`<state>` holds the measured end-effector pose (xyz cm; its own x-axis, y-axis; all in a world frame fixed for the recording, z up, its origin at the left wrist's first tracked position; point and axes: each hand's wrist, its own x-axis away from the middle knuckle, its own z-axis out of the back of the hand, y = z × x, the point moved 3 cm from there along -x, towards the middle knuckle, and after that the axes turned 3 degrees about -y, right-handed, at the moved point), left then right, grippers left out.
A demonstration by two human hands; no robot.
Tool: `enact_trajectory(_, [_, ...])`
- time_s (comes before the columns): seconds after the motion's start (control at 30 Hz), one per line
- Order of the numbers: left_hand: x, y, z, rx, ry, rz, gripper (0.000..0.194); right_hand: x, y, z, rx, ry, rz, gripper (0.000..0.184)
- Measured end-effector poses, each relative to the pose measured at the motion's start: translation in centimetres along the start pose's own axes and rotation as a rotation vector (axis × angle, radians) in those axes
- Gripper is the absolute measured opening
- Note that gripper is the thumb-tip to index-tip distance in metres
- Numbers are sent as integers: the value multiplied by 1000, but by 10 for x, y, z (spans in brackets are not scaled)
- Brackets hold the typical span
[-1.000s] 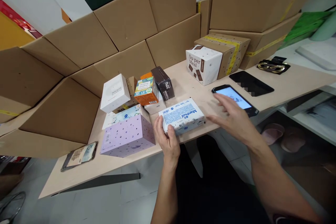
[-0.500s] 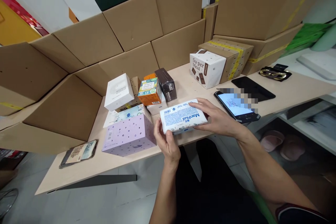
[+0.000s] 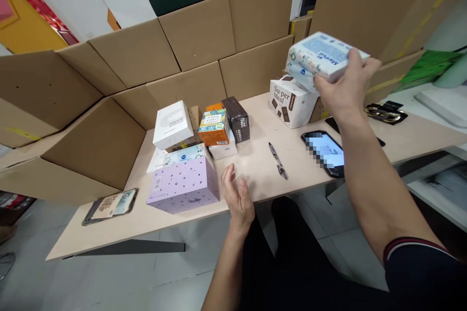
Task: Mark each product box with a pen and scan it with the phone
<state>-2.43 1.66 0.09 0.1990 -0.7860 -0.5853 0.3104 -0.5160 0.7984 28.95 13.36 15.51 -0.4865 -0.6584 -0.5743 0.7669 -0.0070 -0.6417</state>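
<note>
My right hand (image 3: 346,82) grips a white and blue tissue pack (image 3: 317,58) marked "Manhua". The pack is raised over the white "Su-per Meal" box (image 3: 290,102) and partly hides its top; whether the two touch I cannot tell. Near the table's front edge my left hand (image 3: 239,199) holds nothing, its fingers apart and slightly curled. Just left of it stands a lilac dotted box (image 3: 182,182). A pen (image 3: 278,160) lies on the table between my left hand and a phone with a lit screen (image 3: 326,150).
At the centre-left sit a white power bank box (image 3: 171,124), an orange box (image 3: 213,129) and a dark brown box (image 3: 237,119). Stacked cardboard boxes (image 3: 189,82) line the back. A device with banknotes (image 3: 111,206) lies left, gold-coloured links (image 3: 385,115) right.
My right hand has carried the tissue pack up and right, above the "Su-per Meal" box. My left hand has let go of it and stayed low. The pen has come into view.
</note>
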Motion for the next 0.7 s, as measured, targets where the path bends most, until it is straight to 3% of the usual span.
enact_trajectory(0.1, [0,1,0,-28,-15,-8,41,-9,5,-7,-13,-40,-52,68])
enact_trajectory(0.23, [-1,2,-1,-84,-35,-51,41,18,-23,-17,-39,49,187,65])
enact_trajectory(0.4, [-1,3,-1,-126,-36,-72,40,72,-97,-73,-80,-458,458,48])
enact_trajectory(0.53, [-1,1,1,-107,-34,-3,40,90,-124,-117,26,-666,304,49])
enact_trajectory(0.7, [-2,0,2,-82,-44,46,39,76,-110,-138,-25,-651,161,52])
